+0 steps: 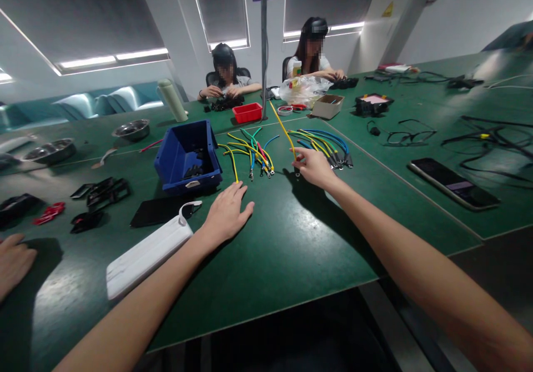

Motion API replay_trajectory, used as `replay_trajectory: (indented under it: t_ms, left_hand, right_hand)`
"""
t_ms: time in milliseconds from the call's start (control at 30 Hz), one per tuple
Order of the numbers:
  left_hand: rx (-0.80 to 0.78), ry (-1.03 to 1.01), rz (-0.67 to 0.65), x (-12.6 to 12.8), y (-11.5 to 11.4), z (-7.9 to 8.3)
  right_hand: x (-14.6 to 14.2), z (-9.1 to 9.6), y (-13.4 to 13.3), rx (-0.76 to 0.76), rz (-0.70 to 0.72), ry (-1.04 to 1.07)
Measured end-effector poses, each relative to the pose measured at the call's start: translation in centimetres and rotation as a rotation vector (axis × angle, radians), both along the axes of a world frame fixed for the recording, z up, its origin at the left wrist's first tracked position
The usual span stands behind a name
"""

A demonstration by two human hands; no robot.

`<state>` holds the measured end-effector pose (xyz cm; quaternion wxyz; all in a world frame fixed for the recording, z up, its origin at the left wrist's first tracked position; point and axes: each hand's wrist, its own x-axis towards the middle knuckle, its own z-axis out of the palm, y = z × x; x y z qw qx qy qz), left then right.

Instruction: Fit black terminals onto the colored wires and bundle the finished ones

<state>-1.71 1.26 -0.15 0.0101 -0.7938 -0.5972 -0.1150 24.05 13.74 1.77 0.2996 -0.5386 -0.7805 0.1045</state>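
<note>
My right hand (312,166) is closed in a pinch on the near end of a long yellow wire (283,129) that rises away toward the metal pole. My left hand (227,212) lies flat on the green table (291,250), fingers stretched, its fingertips just short of a yellow wire's end. Between the hands is a spread of coloured wires (252,152), yellow, green, blue and red. A second bundle of wires (328,144) lies right of my right hand. A blue bin (187,155) stands tilted left of the wires.
A white power bank (145,255) and black pad (156,211) lie by my left arm. Black parts (102,191), red parts (50,212), metal bowls (131,129), a phone (453,183) and glasses (410,136) are around. Two people work across the table; another person's hand (12,264) is at far left.
</note>
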Motion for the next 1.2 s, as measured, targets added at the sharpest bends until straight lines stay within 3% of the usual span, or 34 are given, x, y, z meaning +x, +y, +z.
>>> replay_trajectory:
  t_ms: [367, 1200]
  left_hand:
    - [0.027, 0.013, 0.019, -0.1, 0.0, -0.1]
    - [0.020, -0.003, 0.016, -0.1, 0.0, -0.1]
  right_hand:
    - [0.5, 0.0, 0.4, -0.113, -0.061, -0.086]
    - [1.6, 0.5, 1.2, -0.100, -0.162, -0.211]
